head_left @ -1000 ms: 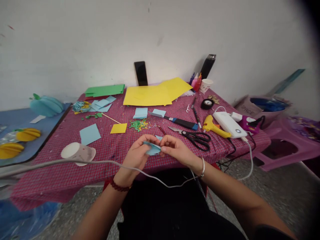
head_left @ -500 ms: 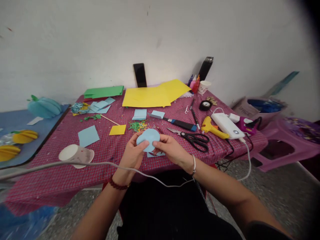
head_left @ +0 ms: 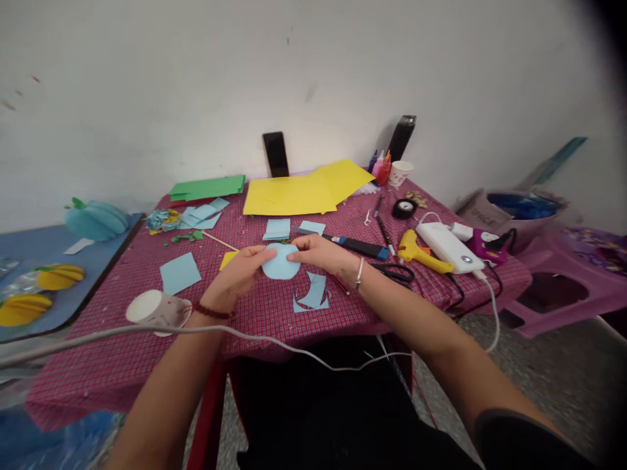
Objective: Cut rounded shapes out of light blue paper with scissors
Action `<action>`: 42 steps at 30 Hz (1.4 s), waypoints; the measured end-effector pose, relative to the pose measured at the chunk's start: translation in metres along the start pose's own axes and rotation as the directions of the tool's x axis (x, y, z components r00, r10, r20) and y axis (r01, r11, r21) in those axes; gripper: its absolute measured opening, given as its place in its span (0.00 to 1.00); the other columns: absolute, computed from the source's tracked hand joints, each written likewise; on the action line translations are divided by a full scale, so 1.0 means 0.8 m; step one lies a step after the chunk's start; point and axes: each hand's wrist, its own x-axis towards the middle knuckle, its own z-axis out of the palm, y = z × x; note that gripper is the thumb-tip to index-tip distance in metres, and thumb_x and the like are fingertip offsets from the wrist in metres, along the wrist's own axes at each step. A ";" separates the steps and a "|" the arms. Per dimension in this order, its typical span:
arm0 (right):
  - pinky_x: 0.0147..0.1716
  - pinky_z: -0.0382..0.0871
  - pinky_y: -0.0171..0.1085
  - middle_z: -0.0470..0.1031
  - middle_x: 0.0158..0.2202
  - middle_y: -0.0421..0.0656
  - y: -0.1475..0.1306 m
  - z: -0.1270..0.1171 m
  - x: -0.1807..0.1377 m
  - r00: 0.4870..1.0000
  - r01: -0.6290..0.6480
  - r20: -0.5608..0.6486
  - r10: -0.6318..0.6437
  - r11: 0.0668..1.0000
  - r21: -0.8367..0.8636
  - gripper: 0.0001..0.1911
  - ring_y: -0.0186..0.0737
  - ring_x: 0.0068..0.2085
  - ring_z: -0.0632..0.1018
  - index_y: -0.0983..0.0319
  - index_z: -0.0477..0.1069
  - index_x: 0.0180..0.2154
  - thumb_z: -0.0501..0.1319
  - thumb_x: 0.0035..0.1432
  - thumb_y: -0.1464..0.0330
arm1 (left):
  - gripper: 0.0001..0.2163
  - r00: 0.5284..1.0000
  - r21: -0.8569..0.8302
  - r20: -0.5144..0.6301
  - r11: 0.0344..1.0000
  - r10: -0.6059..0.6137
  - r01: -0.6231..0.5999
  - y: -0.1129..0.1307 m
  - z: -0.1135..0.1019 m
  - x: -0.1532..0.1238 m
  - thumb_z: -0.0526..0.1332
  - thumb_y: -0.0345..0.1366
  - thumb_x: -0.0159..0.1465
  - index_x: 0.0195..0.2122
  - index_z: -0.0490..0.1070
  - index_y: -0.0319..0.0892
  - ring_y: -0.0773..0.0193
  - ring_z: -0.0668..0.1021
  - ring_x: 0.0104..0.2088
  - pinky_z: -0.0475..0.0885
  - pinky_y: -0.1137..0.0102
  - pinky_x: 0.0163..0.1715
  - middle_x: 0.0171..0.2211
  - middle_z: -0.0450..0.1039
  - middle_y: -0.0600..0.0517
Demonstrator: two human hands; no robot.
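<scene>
Between both hands I hold a rounded light-blue paper cutout [head_left: 281, 263] above the near part of the table. My left hand [head_left: 242, 269] pinches its left edge, and my right hand [head_left: 313, 252] grips its upper right with the thumb on top. Blue paper offcuts [head_left: 313, 294] lie on the cloth just below and to the right. Behind my hands are small folded blue papers [head_left: 277, 229] and a blue-and-black utility knife [head_left: 362, 247]. Scissors [head_left: 399, 273] are partly hidden by my right forearm. A yellow paper square [head_left: 227, 260] is partly covered by my left hand.
A white cable [head_left: 235, 331] crosses in front of my body over the table edge. A paper cup [head_left: 151, 307] lies tipped at left. Right are a yellow glue gun [head_left: 416, 253] and a white power bank [head_left: 448, 247]. Yellow sheets [head_left: 289, 196] lie at the back.
Both hands have moved up and slightly left with the blue cutout, uncovering the offcuts beneath. The two rounded outlines seen before now look like one.
</scene>
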 end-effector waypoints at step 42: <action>0.27 0.58 0.32 0.64 0.21 0.35 0.035 -0.003 0.028 0.954 0.132 -0.228 -0.196 0.954 -0.270 0.09 0.32 0.26 0.64 0.62 0.64 0.23 0.61 0.50 0.65 | 0.11 0.960 -0.111 -0.187 0.966 0.209 -0.232 -0.028 -0.007 0.026 0.72 0.34 0.45 0.30 0.76 0.37 0.68 0.75 0.26 0.69 0.73 0.28 0.27 0.77 0.51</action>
